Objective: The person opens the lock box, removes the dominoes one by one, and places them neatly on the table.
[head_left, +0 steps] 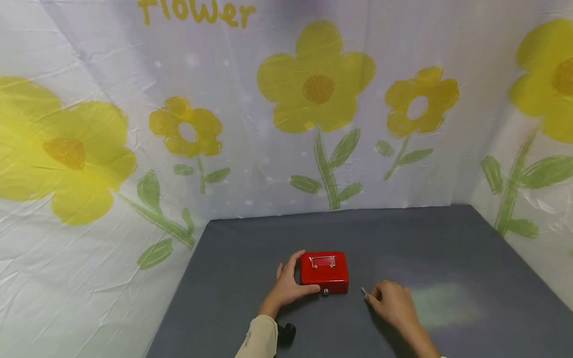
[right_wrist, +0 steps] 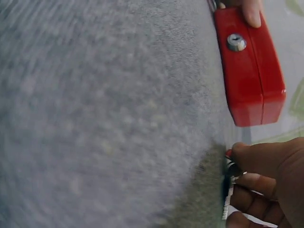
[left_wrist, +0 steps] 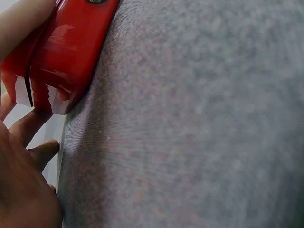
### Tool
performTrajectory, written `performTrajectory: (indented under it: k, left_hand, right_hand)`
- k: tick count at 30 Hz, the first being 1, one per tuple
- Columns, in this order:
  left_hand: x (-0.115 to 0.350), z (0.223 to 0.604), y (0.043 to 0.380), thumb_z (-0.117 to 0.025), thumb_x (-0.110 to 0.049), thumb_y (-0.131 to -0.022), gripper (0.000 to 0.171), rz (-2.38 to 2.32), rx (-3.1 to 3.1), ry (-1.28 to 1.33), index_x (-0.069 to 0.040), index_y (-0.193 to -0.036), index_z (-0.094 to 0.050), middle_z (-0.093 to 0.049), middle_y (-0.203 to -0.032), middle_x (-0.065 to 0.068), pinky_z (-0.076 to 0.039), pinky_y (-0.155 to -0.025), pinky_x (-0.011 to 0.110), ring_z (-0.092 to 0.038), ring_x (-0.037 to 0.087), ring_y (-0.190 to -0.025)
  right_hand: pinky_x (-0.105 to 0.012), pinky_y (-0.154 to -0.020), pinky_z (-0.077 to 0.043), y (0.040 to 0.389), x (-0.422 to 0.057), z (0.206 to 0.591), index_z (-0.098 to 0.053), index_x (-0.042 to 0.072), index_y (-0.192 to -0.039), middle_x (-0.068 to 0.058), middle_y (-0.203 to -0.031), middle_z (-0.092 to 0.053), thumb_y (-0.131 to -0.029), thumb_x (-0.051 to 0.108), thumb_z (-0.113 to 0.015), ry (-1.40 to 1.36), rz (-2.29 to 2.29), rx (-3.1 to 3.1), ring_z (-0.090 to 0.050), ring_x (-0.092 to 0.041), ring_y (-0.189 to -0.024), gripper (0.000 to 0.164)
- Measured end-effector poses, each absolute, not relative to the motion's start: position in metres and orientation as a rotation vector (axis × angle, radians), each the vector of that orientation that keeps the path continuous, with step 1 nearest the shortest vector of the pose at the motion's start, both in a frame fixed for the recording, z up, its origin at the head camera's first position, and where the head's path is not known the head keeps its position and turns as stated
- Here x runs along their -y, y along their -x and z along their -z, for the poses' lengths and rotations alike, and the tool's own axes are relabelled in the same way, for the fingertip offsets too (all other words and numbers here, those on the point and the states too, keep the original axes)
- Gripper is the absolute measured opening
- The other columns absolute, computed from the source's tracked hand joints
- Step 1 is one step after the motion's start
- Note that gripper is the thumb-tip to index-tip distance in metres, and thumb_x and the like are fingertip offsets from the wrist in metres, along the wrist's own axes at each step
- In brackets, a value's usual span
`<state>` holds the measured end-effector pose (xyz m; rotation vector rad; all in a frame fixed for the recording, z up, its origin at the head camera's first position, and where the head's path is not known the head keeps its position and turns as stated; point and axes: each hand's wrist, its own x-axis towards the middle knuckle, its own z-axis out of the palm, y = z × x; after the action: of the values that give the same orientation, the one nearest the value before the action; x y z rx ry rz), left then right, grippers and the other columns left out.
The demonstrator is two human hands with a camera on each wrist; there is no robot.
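A small red cash box point(head_left: 333, 276) lies on the dark table, its lid shut and a metal handle folded flat on top. Its round silver keyhole lock point(right_wrist: 236, 42) faces the person. My left hand point(head_left: 287, 287) holds the box at its left side, thumb along the front near the lock and fingers reaching to the back corner. To the right of the box, apart from it, my right hand point(head_left: 394, 302) pinches a small silver key point(head_left: 363, 290) low over the table. The fingers partly hide the key in the right wrist view.
The grey-black tabletop point(head_left: 241, 278) stretches around the box to both sides. Behind it and at the sides hangs a white sheet point(head_left: 250, 164) painted with yellow flowers. A black object point(head_left: 286, 334) sits at the left wrist by the sleeve.
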<state>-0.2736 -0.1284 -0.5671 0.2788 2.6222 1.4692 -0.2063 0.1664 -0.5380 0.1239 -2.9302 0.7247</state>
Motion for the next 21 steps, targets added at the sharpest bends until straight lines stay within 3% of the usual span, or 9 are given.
performTrajectory:
  k: [8,16,21]
  left_hand:
    - [0.130,0.569,0.274,-0.084,-0.059,-0.071,0.102,-1.408,-2.657,-0.257,-0.047,-0.156,-0.028,-0.033,-0.166,0.001,-0.020,-0.114,0.078,-0.005,0.048,-0.155]
    - [0.128,0.573,0.276,-0.082,-0.062,-0.072,0.104,-1.414,-2.652,-0.261,-0.049,-0.157,-0.025,-0.031,-0.167,0.002,-0.023,-0.111,0.079,-0.007,0.048,-0.153]
    - [0.127,0.573,0.278,-0.083,-0.060,-0.071,0.103,-1.426,-2.655,-0.275,-0.048,-0.156,-0.027,-0.033,-0.167,0.000,-0.022,-0.113,0.077,-0.009,0.047,-0.153]
  right_hand:
    - [-0.046,-0.066,-0.041,0.203,-0.159,0.530,-0.062,0.020,-0.060,0.009,-0.057,-0.056,-0.081,0.020,-0.083,-0.180,-0.629,2.992,-0.048,-0.011,-0.057,0.030]
    - [-0.024,-0.055,-0.038,0.199,-0.139,0.538,-0.062,0.022,-0.062,0.011,-0.062,-0.056,-0.079,0.013,-0.081,-0.174,-0.916,2.855,-0.044,-0.003,-0.058,0.027]
    - [-0.020,-0.056,-0.039,0.198,-0.123,0.546,-0.061,0.024,-0.064,0.013,-0.066,-0.055,-0.082,0.012,-0.081,-0.168,-1.072,2.797,-0.043,0.000,-0.058,0.029]
